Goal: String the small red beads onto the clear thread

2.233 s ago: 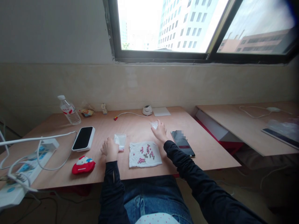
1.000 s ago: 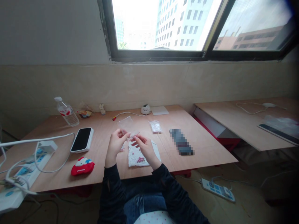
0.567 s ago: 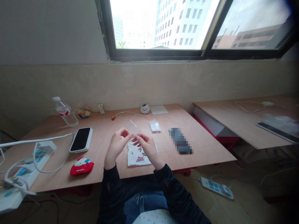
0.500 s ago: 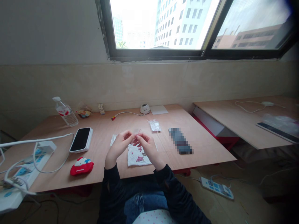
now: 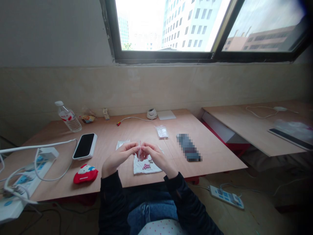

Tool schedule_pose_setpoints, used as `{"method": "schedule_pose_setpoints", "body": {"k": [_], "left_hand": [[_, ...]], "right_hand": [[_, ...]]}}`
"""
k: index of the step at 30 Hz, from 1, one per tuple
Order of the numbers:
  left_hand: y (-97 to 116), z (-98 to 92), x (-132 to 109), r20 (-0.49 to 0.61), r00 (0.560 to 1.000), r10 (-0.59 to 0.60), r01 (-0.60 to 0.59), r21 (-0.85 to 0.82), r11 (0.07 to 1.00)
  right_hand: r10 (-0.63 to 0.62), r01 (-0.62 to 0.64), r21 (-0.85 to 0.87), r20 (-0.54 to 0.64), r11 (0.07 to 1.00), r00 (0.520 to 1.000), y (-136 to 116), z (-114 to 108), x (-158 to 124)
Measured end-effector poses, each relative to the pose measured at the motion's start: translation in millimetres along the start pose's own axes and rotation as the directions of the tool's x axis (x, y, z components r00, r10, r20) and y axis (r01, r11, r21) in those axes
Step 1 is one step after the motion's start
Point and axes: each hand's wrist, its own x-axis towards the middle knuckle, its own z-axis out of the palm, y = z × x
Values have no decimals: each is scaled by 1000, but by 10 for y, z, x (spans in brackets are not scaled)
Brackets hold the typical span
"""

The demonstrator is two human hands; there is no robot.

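Observation:
My left hand [image 5: 119, 156] and my right hand [image 5: 156, 156] meet above a white cloth [image 5: 140, 169], their fingertips pinching a thin, clear plastic strip [image 5: 139, 150] that stands upright between them. The strip may be a rolled bag, but I cannot tell. Several pink pills [image 5: 146, 166] lie on the cloth, partly hidden by my hands. To the left, a flat clear packet [image 5: 122, 144] lies on the wooden desk [image 5: 107, 137]. Beyond my right hand is a small clear bag of pink pills [image 5: 161, 132].
A white-cased phone [image 5: 84, 146] and a red character pouch [image 5: 85, 174] lie to the left, with a power strip [image 5: 24, 182] and cables at the desk's left end. A pixelated phone [image 5: 188, 148] lies right. A water bottle [image 5: 68, 117] stands at the back.
My hands have lowered toward the cloth and moved closer together. The clear plastic held between them now stands as a thin upright strip, and a flat clear packet has appeared left of the cloth.

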Motion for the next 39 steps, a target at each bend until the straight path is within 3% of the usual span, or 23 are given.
{"method": "schedule_pose_setpoints", "body": {"k": [8, 14, 25, 39], "left_hand": [[-21, -5, 31, 98, 995, 24, -24, -8, 1000], [-33, -3, 56, 112, 993, 26, -28, 16, 999], [-75, -3, 9, -56, 998, -10, 9, -26, 1000], [13, 4, 23, 107, 994, -4, 5, -6, 1000]], "right_hand": [[-14, 14, -58, -1, 998, 1000, -2, -71, -24], [-9, 8, -85, -6, 996, 1000, -22, -61, -48], [-1, 3, -54, 38, 999, 999, -29, -49, -30], [-9, 9, -68, -5, 998, 1000, -49, -92, -73]]}}
